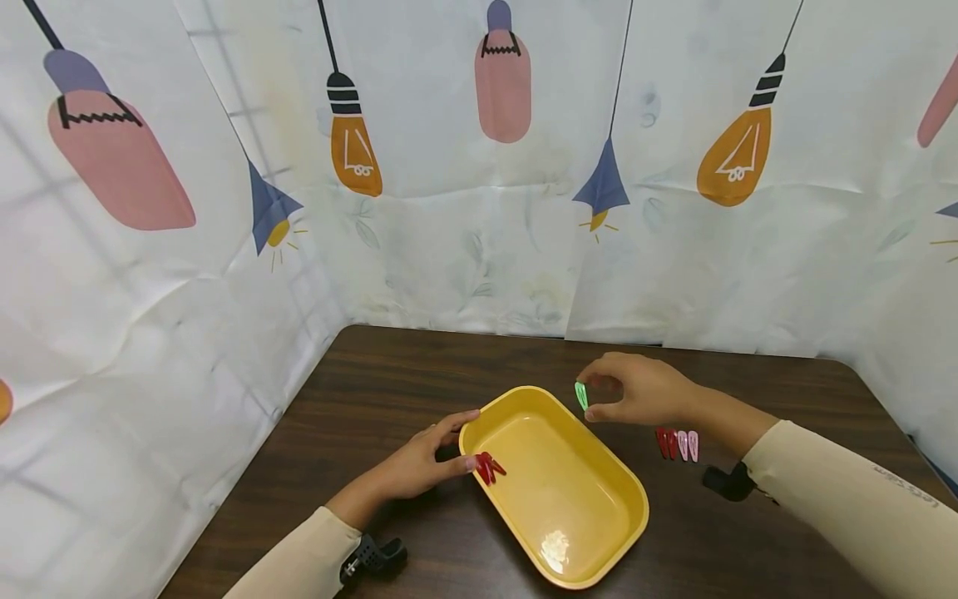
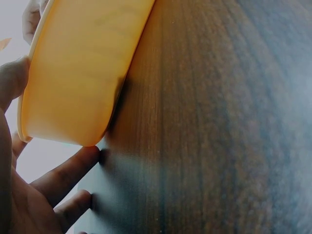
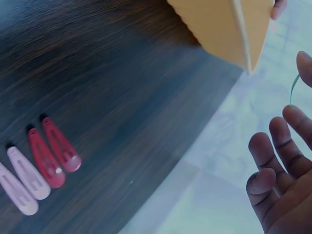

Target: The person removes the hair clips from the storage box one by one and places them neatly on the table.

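Observation:
A yellow plastic tray lies at an angle on the table, with a few red hair clips inside by its left wall. My left hand grips the tray's left corner, thumb over the rim and fingers spread along the outside. In the left wrist view, fingertips touch the outer wall of the tray. Just past the tray's far right edge, my right hand pinches a green snap hair clip between thumb and forefinger. The right wrist view shows this clip edge-on, the other fingers loosely bent.
Right of the tray, under my right forearm, two red hair clips and two pink ones lie in a row on the dark wooden table. A white curtain printed with lamps hangs behind the table and along its left side.

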The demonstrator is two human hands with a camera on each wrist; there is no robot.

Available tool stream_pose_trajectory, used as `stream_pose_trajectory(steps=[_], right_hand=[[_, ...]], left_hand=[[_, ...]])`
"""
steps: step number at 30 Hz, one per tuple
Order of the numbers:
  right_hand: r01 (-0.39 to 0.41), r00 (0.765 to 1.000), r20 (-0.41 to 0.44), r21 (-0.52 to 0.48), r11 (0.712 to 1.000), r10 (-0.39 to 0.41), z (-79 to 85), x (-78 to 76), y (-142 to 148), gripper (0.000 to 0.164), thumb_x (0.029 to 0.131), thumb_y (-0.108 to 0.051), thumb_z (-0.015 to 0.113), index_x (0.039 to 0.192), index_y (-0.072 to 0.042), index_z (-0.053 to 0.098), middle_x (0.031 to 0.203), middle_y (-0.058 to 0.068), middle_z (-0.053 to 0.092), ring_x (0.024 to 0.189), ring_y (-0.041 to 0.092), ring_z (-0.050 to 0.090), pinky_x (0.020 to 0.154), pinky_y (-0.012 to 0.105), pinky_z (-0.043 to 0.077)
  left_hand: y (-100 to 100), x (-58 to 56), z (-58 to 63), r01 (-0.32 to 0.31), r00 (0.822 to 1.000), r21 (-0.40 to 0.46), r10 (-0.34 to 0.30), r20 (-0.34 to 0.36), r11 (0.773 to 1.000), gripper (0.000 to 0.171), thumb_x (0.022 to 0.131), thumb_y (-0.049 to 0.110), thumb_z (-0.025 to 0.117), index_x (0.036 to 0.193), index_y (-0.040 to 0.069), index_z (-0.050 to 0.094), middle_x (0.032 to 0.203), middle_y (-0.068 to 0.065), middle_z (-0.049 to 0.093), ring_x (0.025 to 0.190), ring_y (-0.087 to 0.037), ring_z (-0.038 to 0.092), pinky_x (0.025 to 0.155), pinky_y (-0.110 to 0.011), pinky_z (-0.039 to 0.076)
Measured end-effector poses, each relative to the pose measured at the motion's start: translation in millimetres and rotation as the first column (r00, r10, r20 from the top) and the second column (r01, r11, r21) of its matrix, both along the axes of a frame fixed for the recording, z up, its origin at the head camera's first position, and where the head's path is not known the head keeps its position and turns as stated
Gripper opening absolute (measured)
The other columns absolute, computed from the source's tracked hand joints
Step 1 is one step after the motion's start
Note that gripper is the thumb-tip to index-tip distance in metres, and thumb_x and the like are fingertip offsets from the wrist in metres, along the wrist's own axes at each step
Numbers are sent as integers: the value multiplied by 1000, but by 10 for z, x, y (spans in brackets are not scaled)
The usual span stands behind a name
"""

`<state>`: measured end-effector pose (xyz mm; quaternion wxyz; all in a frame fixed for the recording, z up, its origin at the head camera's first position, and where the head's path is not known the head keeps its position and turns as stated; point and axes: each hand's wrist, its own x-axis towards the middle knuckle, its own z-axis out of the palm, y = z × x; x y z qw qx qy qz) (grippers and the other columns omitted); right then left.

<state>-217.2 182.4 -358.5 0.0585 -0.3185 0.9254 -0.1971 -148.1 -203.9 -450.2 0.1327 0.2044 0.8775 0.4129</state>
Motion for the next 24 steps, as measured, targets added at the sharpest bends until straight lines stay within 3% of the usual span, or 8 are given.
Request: stream_pose_trajectory(steps=[24], right_hand=[[69, 997, -16, -60, 996, -70, -106, 106, 591, 58, 86, -62, 75, 125, -20, 68, 124, -1, 65, 110, 23, 66, 88, 47, 55]], left_hand=[[-3, 0, 7, 20, 1000, 10, -20, -14, 1000, 68, 98, 48, 68, 157, 41, 35, 152, -1, 47, 131, -22, 55, 109, -65, 34]])
